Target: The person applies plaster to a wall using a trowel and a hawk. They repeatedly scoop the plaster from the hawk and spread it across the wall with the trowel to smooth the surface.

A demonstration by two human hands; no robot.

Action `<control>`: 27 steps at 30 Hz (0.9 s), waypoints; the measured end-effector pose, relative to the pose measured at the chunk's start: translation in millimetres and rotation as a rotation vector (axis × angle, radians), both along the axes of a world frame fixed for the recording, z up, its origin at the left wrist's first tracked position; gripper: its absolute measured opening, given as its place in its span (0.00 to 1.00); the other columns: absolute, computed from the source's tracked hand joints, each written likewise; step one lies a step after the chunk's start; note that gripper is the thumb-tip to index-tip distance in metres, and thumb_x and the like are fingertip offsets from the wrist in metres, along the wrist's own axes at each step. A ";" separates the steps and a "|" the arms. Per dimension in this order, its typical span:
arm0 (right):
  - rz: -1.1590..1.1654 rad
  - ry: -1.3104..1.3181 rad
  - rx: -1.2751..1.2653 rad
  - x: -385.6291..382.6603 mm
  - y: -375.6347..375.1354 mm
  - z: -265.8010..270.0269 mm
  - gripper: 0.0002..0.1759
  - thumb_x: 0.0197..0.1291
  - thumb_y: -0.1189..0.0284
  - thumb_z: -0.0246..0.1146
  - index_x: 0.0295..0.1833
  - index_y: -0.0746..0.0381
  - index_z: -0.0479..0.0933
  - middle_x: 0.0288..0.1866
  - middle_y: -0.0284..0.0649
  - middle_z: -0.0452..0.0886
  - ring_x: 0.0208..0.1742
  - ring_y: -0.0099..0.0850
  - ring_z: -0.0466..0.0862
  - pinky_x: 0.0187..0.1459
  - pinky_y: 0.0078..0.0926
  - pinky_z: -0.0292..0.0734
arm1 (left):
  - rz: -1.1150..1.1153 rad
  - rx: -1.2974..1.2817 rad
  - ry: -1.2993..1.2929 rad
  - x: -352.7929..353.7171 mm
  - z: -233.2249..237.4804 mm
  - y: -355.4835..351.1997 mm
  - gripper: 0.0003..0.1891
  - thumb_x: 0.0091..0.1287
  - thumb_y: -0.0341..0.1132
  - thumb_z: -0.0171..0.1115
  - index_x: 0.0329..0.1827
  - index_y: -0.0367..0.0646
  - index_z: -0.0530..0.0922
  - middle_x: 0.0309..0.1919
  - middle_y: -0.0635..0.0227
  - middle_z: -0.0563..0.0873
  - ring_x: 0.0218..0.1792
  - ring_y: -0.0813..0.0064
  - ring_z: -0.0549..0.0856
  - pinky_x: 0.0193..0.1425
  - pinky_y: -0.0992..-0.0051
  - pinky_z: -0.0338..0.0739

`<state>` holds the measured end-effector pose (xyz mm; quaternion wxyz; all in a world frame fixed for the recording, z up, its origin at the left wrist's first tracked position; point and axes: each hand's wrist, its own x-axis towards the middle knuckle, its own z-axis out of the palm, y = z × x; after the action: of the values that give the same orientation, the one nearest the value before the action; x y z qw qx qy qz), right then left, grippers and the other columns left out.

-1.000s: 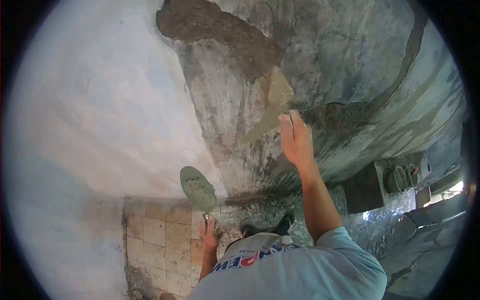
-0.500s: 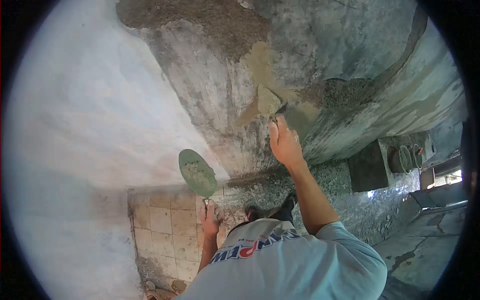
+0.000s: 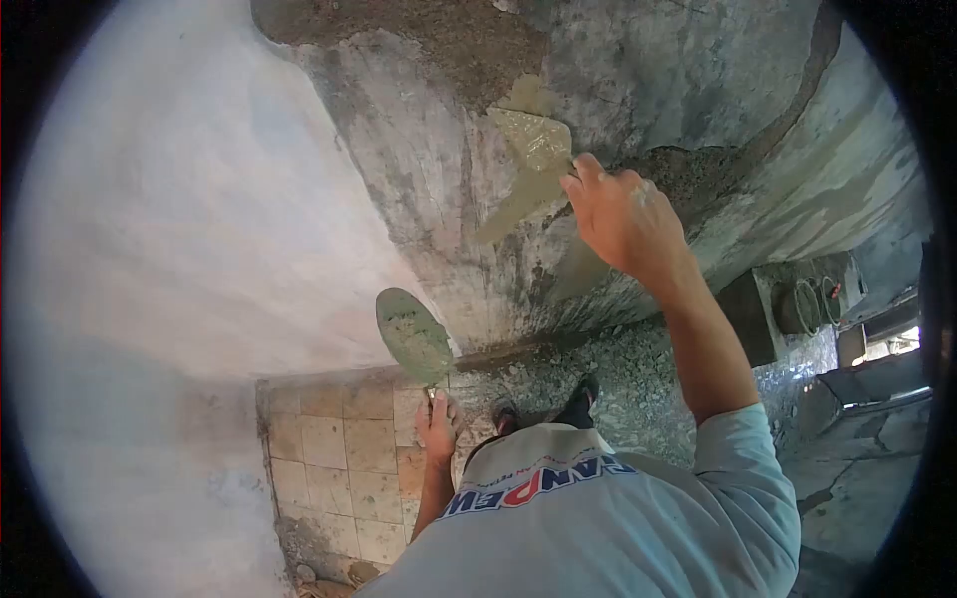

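My right hand (image 3: 628, 214) is closed around the handle of a pointed trowel (image 3: 538, 140), its blade flat against the wall and coated with wet mortar. Beneath the blade a patch of damp mortar (image 3: 523, 204) is smeared on the bare grey wall (image 3: 409, 149). Lower and to the left, my left hand (image 3: 439, 427) grips the short handle of an oval green trowel (image 3: 412, 327), which is held out like a palette with a heap of mortar on it. My fingers partly hide both handles.
Smooth white plaster (image 3: 199, 199) covers the wall on the left. Tiles (image 3: 329, 448) and rough, rubble-strewn ground (image 3: 638, 399) lie below, around my feet. A concrete block-like ledge (image 3: 753, 314) with wire loops on it juts out at right.
My right hand has moved up and right, turning the pointed trowel so its tip faces left, higher on the wall. The oval trowel has shifted slightly right in view.
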<state>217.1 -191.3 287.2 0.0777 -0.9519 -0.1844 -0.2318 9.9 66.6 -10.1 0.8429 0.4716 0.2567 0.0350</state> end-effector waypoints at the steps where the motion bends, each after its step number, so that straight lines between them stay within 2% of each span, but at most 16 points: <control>1: -0.007 0.019 -0.022 1.0 0.0 2.9 0.15 0.77 0.61 0.56 0.49 0.63 0.75 0.27 0.55 0.85 0.33 0.59 0.88 0.33 0.52 0.85 | -0.014 0.010 -0.026 2.9 -7.4 1.1 0.08 0.80 0.39 0.58 0.41 0.50 0.71 0.25 0.77 0.70 0.21 0.85 0.68 0.20 0.80 0.61; 3: -0.015 0.058 -0.067 4.0 -0.7 8.3 0.15 0.77 0.61 0.55 0.48 0.63 0.75 0.27 0.55 0.85 0.34 0.57 0.89 0.33 0.49 0.86 | -0.037 0.028 -0.077 9.8 -23.5 1.1 0.08 0.80 0.39 0.58 0.42 0.50 0.71 0.25 0.77 0.71 0.21 0.84 0.69 0.21 0.80 0.62; 6: 0.012 -0.046 -0.066 6.9 -0.3 2.4 0.15 0.77 0.61 0.56 0.46 0.64 0.75 0.26 0.54 0.85 0.33 0.54 0.90 0.29 0.46 0.86 | -0.003 -0.012 -0.016 18.3 -31.3 -5.2 0.08 0.80 0.38 0.58 0.44 0.49 0.70 0.25 0.76 0.71 0.22 0.84 0.69 0.21 0.79 0.63; 9: 0.063 -0.012 -0.061 7.9 -4.5 -1.6 0.15 0.76 0.62 0.58 0.45 0.64 0.75 0.25 0.54 0.84 0.31 0.53 0.89 0.27 0.44 0.86 | 0.028 0.048 -0.029 27.7 3.5 -17.6 0.09 0.81 0.40 0.56 0.40 0.51 0.70 0.24 0.78 0.69 0.20 0.85 0.68 0.19 0.80 0.61; 13: 0.007 -0.009 -0.038 10.4 -6.2 -15.4 0.14 0.75 0.63 0.59 0.45 0.64 0.74 0.24 0.55 0.84 0.28 0.53 0.88 0.26 0.47 0.85 | -0.037 -0.006 -0.081 27.9 -8.9 -8.7 0.09 0.80 0.40 0.56 0.40 0.51 0.70 0.24 0.78 0.69 0.20 0.85 0.68 0.19 0.80 0.62; 16: -0.023 0.006 -0.030 5.9 -8.5 -24.7 0.13 0.75 0.62 0.59 0.46 0.63 0.73 0.24 0.55 0.84 0.27 0.54 0.87 0.26 0.49 0.84 | 0.027 -0.002 -0.004 23.7 -11.3 -2.6 0.09 0.80 0.40 0.57 0.40 0.51 0.70 0.24 0.78 0.69 0.19 0.86 0.67 0.18 0.81 0.61; 19: -0.045 0.027 0.097 12.0 -9.2 -56.8 0.13 0.75 0.62 0.59 0.49 0.63 0.72 0.25 0.55 0.84 0.27 0.54 0.87 0.27 0.49 0.84 | 0.032 0.049 0.003 22.1 12.7 -2.1 0.10 0.80 0.41 0.57 0.39 0.51 0.70 0.23 0.78 0.69 0.18 0.85 0.67 0.17 0.82 0.61; 21: -0.053 0.033 0.193 15.8 0.1 -75.3 0.14 0.75 0.62 0.59 0.51 0.62 0.72 0.25 0.55 0.84 0.27 0.55 0.87 0.29 0.49 0.84 | 0.036 0.010 0.006 22.5 9.7 3.0 0.10 0.80 0.41 0.57 0.39 0.52 0.70 0.23 0.79 0.68 0.18 0.86 0.66 0.17 0.81 0.61; 24: -0.113 0.033 0.181 15.4 14.5 -103.4 0.14 0.76 0.62 0.58 0.52 0.62 0.72 0.24 0.56 0.83 0.27 0.58 0.86 0.30 0.53 0.83 | 0.021 0.005 0.021 21.7 11.5 7.3 0.13 0.81 0.43 0.56 0.37 0.51 0.68 0.22 0.79 0.67 0.18 0.85 0.65 0.18 0.80 0.58; 27: -0.101 0.088 0.311 20.1 16.9 -157.8 0.14 0.76 0.62 0.57 0.53 0.62 0.72 0.25 0.56 0.83 0.27 0.60 0.85 0.30 0.55 0.82 | 0.010 0.028 0.017 19.9 10.5 13.3 0.13 0.81 0.42 0.55 0.36 0.51 0.68 0.22 0.78 0.67 0.18 0.84 0.65 0.19 0.79 0.57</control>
<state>237.2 -174.3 129.4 0.2204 -0.9457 -0.0947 -0.2193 29.7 79.9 0.4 0.8338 0.4824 0.2656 0.0386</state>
